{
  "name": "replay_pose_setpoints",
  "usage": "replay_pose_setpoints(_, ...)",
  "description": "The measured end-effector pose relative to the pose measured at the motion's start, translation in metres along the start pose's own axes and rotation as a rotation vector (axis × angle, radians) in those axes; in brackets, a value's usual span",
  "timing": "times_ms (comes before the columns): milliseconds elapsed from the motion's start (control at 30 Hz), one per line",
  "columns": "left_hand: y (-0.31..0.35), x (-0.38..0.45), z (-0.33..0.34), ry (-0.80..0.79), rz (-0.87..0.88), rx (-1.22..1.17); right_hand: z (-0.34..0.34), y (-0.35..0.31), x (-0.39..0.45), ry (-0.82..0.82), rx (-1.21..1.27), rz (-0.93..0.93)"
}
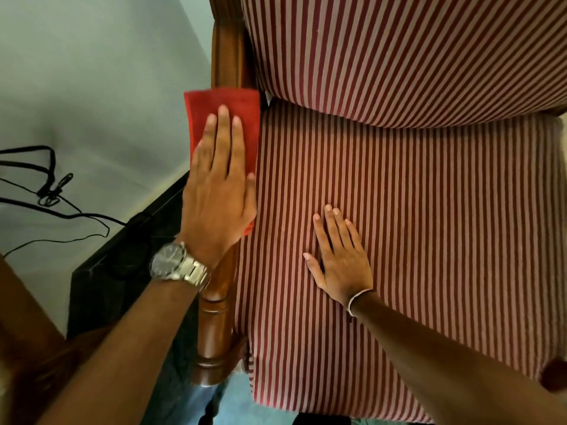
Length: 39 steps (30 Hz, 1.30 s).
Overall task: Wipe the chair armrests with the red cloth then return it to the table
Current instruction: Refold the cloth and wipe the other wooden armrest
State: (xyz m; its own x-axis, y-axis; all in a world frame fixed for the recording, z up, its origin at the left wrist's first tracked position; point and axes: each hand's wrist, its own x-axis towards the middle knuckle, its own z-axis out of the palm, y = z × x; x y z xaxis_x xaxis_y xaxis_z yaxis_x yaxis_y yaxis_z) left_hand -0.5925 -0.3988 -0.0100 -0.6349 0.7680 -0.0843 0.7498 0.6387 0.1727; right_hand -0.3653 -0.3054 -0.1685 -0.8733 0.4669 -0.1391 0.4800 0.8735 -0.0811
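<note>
The left hand (217, 191) is lying spread and flat on the red cloth (224, 118), pressing it onto the wooden armrest (219, 289), and this soft, light cloth is probably best gripped by a free edge, while the right hand (340, 256) is resting open, fingers together, on the striped seat (429, 225)

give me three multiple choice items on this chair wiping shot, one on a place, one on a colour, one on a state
1. Where does the cloth lie?
A. on the armrest
B. on the seat
C. on the floor

2. What colour are the seat stripes?
A. blue and white
B. red and pale
C. green and black

3. How is the right hand?
A. fisted
B. flat on the seat
C. holding the cloth

Answers: 1 A, it drapes the wooden arm under the left hand. 2 B, the stripes show so. 3 B, its fingers are spread and empty.
</note>
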Motion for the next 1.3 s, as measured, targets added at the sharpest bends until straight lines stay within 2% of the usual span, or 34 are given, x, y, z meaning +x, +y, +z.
replay_pose_setpoints(67, 0.001, -0.008, 0.005, 0.02, -0.021, -0.007, -0.001, 0.0, 0.0, 0.0, 0.006, -0.003)
replay_pose_setpoints(233, 0.002, -0.103, 0.017, -0.035, -0.01, -0.008, -0.002, 0.001, 0.0, 0.001, 0.012, -0.002)
replay_pose_setpoints(400, -0.002, -0.059, 0.012, -0.012, 0.046, 0.027, 0.0, 0.001, 0.0, 0.01, 0.002, -0.003)
replay_pose_setpoints(533, 0.001, -0.012, 0.005, 0.009, 0.004, 0.026, -0.001, 0.0, 0.0, -0.012, -0.001, -0.011)
replay_pose_setpoints(667, 0.001, -0.048, 0.016, 0.03, 0.003, 0.027, -0.004, 0.001, 0.0, -0.022, 0.002, -0.014)
replay_pose_setpoints(867, 0.003, -0.09, 0.014, -0.021, -0.007, -0.033, -0.019, -0.004, -0.01, -0.101, 0.089, -0.041)
replay_pose_setpoints(933, 0.004, -0.092, 0.007, -0.021, -0.014, -0.188, -0.035, -0.01, -0.007, -0.137, 0.202, -0.007)
replay_pose_setpoints(967, 0.004, -0.094, 0.003, -0.009, -0.073, -0.305, -0.045, -0.015, -0.005, -0.146, 0.327, 0.038)
replay_pose_setpoints(1033, 0.003, -0.101, -0.004, 0.041, -0.319, -0.511, -0.072, -0.026, 0.004, -0.146, 0.692, 0.178)
replay_pose_setpoints(1100, -0.001, -0.112, -0.01, 0.048, -0.59, -0.618, -0.1, -0.04, 0.02, -0.154, 1.086, 0.282)
replay_pose_setpoints(1167, -0.001, -0.12, -0.013, 0.002, -0.737, -0.719, -0.126, -0.057, 0.042, -0.197, 1.368, 0.3)
replay_pose_setpoints(1233, 0.006, -0.126, -0.013, 0.036, -0.788, -0.744, -0.145, -0.072, 0.063, -0.259, 1.46, 0.244)
replay_pose_setpoints(1300, 0.017, -0.129, -0.012, 0.12, -0.826, -0.721, -0.156, -0.085, 0.075, -0.257, 1.449, 0.177)
